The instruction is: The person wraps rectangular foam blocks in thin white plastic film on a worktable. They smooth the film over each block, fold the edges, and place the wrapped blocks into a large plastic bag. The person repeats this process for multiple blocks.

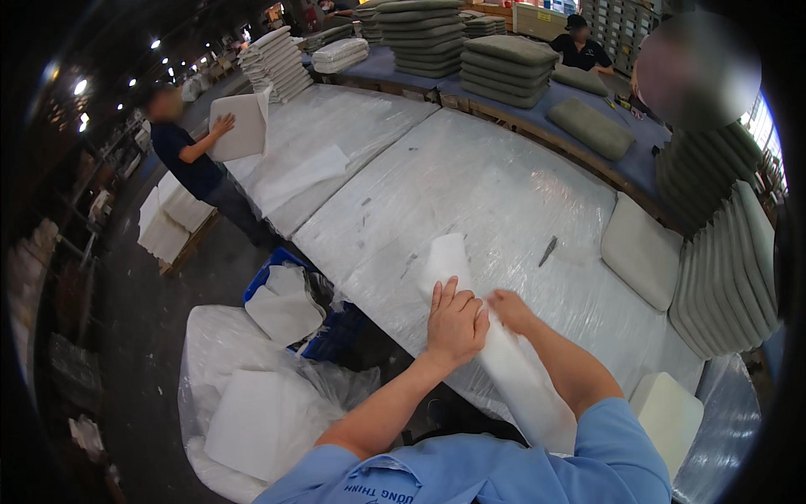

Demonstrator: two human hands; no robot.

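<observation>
A long white foam pad (514,374), seemingly folded or on edge, runs from the tabletop back toward my body. My left hand (456,326) is closed over its upper part, fingers bent across the white surface. Beside it, my right hand (514,312) is curled at the pad's right edge, slightly blurred, its fingertips hidden. The pad's far end (447,252) lies beyond my hands on the plastic-covered table (504,202). A small dark tool (548,251) rests on the plastic to the right.
Grey cushions (726,277) stand stacked at the right, next to a cream pad (667,416). To the left are a clear bag (201,353) of white pads and a blue crate (336,336). One person (189,151) handles a pad at far left; another (579,50) is beyond the table.
</observation>
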